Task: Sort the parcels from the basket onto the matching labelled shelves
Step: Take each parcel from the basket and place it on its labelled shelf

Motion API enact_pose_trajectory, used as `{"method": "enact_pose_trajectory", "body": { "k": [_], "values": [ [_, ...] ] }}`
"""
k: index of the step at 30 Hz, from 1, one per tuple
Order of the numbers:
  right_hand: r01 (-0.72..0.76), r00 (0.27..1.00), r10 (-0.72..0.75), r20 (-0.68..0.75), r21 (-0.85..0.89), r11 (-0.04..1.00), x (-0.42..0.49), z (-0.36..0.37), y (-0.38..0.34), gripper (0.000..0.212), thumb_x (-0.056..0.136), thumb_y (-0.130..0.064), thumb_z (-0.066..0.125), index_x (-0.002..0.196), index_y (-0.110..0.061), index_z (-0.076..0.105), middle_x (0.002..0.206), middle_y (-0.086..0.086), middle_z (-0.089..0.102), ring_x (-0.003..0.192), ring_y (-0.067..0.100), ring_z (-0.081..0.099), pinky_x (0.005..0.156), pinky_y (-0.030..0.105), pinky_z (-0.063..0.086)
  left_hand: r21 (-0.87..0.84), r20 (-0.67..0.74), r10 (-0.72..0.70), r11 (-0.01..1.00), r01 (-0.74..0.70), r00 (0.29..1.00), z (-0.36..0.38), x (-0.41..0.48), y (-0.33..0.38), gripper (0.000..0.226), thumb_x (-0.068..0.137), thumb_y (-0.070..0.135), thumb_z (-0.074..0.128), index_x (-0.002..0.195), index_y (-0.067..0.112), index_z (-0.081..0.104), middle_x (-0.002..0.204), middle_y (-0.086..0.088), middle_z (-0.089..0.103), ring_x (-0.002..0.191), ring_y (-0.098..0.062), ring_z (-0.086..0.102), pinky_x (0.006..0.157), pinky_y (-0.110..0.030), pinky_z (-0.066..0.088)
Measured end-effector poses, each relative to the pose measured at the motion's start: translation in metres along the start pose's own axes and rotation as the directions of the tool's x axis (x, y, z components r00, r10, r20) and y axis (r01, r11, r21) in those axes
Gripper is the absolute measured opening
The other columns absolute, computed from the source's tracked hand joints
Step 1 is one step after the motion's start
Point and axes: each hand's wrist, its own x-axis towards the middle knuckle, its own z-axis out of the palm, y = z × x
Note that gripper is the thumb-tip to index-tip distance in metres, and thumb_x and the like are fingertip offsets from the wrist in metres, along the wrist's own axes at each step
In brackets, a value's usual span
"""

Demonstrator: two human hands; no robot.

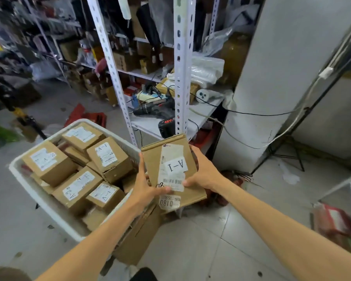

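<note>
A flat brown cardboard parcel point(171, 155) with a white label reading "A-1" is held in front of me, just right of the basket. My left hand point(145, 185) grips its left edge with the thumb on top. My right hand point(204, 173) grips its right edge, thumb on the barcode label. The white plastic basket point(47, 203) at the lower left holds several brown parcels, among them boxes marked "A-1" point(109, 157) and "A-2" point(77, 189).
A white slotted-metal shelf rack point(179, 63) stands straight ahead; its low shelf point(150, 124) carries a cordless drill, cables and bags. A white cabinet point(276, 82) is at the right. More cluttered racks fill the left background. Red packets lie on the floor at the lower right.
</note>
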Motion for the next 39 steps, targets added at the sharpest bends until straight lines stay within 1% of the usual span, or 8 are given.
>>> {"method": "enact_pose_trajectory", "body": {
  "k": [3, 6, 12, 16, 20, 25, 31, 39],
  "values": [
    [-0.07, 0.997, 0.07, -0.037, 0.02, 0.997, -0.009, -0.002, 0.007, 0.118, 0.056, 0.002, 0.081, 0.15, -0.031, 0.018, 0.13, -0.009, 0.049, 0.122, 0.013, 0.045, 0.097, 0.025, 0.039, 0.004, 0.048, -0.011, 1.0, 0.01, 0.999, 0.008, 0.003, -0.003, 0.133, 0.062, -0.009, 0.082, 0.149, 0.045, -0.004, 0.117, 0.0, 0.051, 0.095, -0.004, 0.058, 0.059, -0.013, 0.053],
    [-0.101, 0.989, 0.107, -0.099, 0.067, 0.993, -0.019, -0.008, 0.019, 0.123, 0.052, 0.001, 0.083, 0.151, -0.03, 0.017, 0.132, -0.009, 0.051, 0.124, 0.013, 0.047, 0.105, 0.034, 0.041, 0.103, 0.142, 0.036, 0.993, -0.051, 0.989, 0.018, 0.015, 0.002, 0.13, 0.063, -0.002, 0.084, 0.149, 0.043, -0.003, 0.116, 0.007, 0.053, 0.097, -0.001, 0.058, 0.066, -0.01, 0.051],
    [-0.157, 0.946, 0.197, -0.259, 0.168, 0.973, -0.038, -0.033, 0.032, 0.121, 0.057, 0.005, 0.083, 0.151, -0.029, 0.015, 0.133, -0.009, 0.049, 0.125, 0.015, 0.046, 0.106, 0.037, 0.042, 0.169, 0.306, 0.031, 0.982, -0.087, 0.952, 0.051, 0.044, 0.015, 0.13, 0.06, 0.008, 0.089, 0.142, 0.055, -0.001, 0.129, 0.008, 0.047, 0.116, -0.016, 0.053, 0.09, -0.032, 0.052],
    [-0.235, 0.837, 0.355, -0.417, 0.312, 0.92, -0.07, -0.065, 0.037, 0.112, 0.067, 0.007, 0.079, 0.152, -0.026, 0.014, 0.114, -0.017, 0.045, 0.11, 0.008, 0.048, 0.084, 0.013, 0.042, 0.17, 0.488, 0.038, 0.976, -0.137, 0.872, 0.098, 0.063, 0.035, 0.13, 0.061, 0.003, 0.087, 0.145, 0.049, -0.001, 0.12, 0.01, 0.051, 0.104, -0.002, 0.056, 0.074, -0.012, 0.052],
    [-0.235, 0.707, 0.449, -0.547, 0.418, 0.878, -0.12, -0.104, 0.037, 0.11, 0.073, 0.009, 0.075, 0.153, -0.025, 0.006, 0.1, -0.023, 0.04, 0.092, 0.0, 0.045, 0.059, -0.003, 0.04, 0.168, 0.669, 0.057, 0.96, -0.225, 0.741, 0.162, 0.071, 0.071, 0.131, 0.057, 0.011, 0.091, 0.145, 0.054, 0.004, 0.128, -0.005, 0.053, 0.113, -0.017, 0.056, 0.098, -0.038, 0.049],
    [-0.143, 0.461, 0.469, -0.753, 0.459, 0.877, -0.201, -0.149, 0.032, 0.107, 0.068, 0.012, 0.076, 0.149, -0.029, 0.021, 0.123, -0.005, 0.058, 0.111, 0.013, 0.058, 0.077, 0.025, 0.056, 0.028, 0.874, 0.105, 0.964, -0.265, 0.474, 0.259, 0.046, 0.119, 0.123, 0.065, -0.005, 0.081, 0.144, 0.054, 0.008, 0.118, -0.001, 0.056, 0.109, -0.019, 0.059, 0.08, -0.031, 0.055],
    [-0.113, 0.066, 0.408, -0.911, 0.399, 0.91, -0.327, -0.184, 0.002, 0.1, 0.064, 0.018, 0.074, 0.143, -0.025, 0.032, 0.117, -0.001, 0.06, 0.101, 0.005, 0.056, 0.078, 0.02, 0.055, -0.128, 0.985, 0.155, 0.955, -0.267, 0.082, 0.367, -0.037, 0.18, 0.115, 0.073, -0.016, 0.068, 0.147, 0.05, 0.01, 0.109, 0.0, 0.054, 0.096, -0.014, 0.061, 0.059, -0.023, 0.057],
    [-0.109, -0.428, 0.234, -0.873, 0.307, 0.945, -0.484, -0.157, -0.07, 0.097, 0.061, 0.017, 0.077, 0.138, -0.027, 0.038, 0.112, -0.008, 0.058, 0.099, 0.002, 0.054, 0.067, 0.016, 0.053, -0.364, 0.9, 0.272, 0.899, -0.245, -0.34, 0.443, -0.201, 0.24, 0.109, 0.075, -0.015, 0.066, 0.148, 0.048, 0.015, 0.105, -0.003, 0.058, 0.097, -0.022, 0.063, 0.07, -0.037, 0.059]
  ]
}}
